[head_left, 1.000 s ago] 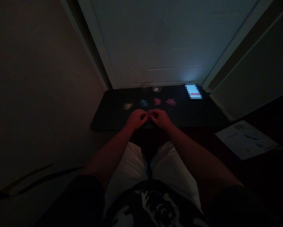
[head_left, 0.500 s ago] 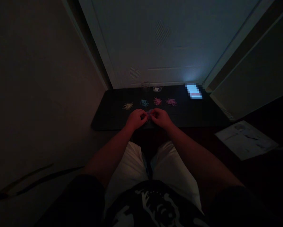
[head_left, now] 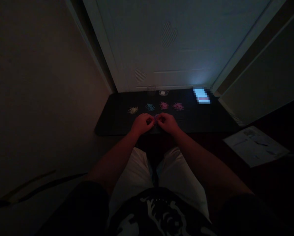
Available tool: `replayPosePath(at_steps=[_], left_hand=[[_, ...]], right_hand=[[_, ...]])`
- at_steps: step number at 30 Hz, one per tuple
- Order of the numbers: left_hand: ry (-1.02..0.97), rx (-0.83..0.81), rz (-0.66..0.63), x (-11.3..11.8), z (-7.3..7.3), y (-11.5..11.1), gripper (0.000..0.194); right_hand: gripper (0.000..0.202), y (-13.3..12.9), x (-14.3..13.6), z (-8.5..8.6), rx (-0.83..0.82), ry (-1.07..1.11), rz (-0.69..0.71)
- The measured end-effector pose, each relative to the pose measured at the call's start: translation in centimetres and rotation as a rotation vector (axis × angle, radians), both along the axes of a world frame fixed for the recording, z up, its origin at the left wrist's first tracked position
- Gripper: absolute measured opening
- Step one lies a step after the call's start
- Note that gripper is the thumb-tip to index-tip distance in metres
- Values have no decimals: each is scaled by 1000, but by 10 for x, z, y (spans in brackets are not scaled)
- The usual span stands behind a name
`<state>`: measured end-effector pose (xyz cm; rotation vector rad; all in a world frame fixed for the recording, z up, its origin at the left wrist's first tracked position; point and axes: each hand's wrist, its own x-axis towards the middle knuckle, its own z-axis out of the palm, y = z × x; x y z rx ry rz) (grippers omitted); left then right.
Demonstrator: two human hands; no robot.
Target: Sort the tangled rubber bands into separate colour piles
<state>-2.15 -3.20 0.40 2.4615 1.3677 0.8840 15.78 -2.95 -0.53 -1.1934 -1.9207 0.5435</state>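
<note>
Near the front edge of a black table (head_left: 119, 123), my left hand (head_left: 143, 123) and my right hand (head_left: 167, 122) meet fingertip to fingertip at a small purple pile (head_left: 156, 117). The fingers of both are closed in a pinch; what lies between them is too small and dark to tell. Beyond my hands lie separate piles of thin sticks: a pale yellow pile (head_left: 133, 110), a blue pile (head_left: 150, 107), a red-pink pile (head_left: 164, 105) and a pink pile (head_left: 178, 106).
A clear cup (head_left: 151, 90) and a small clear dish with a white label (head_left: 163, 93) stand at the table's back edge. The lit, blurred screen (head_left: 201, 95) is at the back right. A white sheet (head_left: 255, 146) lies lower right. A pale door (head_left: 142, 42) rises behind.
My left fingertips have shifted very slightly to the right. The piles and the other things on the table are where they were.
</note>
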Motion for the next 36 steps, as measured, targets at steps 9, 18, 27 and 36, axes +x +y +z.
replayPosePath(at_steps=[9,18,27,36], left_hand=[[-8,25,-9,0,-2,0,16],[0,20,-5,-1,-3,2,12],[-9,10,4,0,-3,1,12],[-5,36,-4,0,-3,0,14]], right_hand=[[6,0,0,-1,11,-6,6],[7,1,0,-2,22,-21,-2],[15,1,1,-5,37,12,9],[13,2,1,-5,39,8,26]])
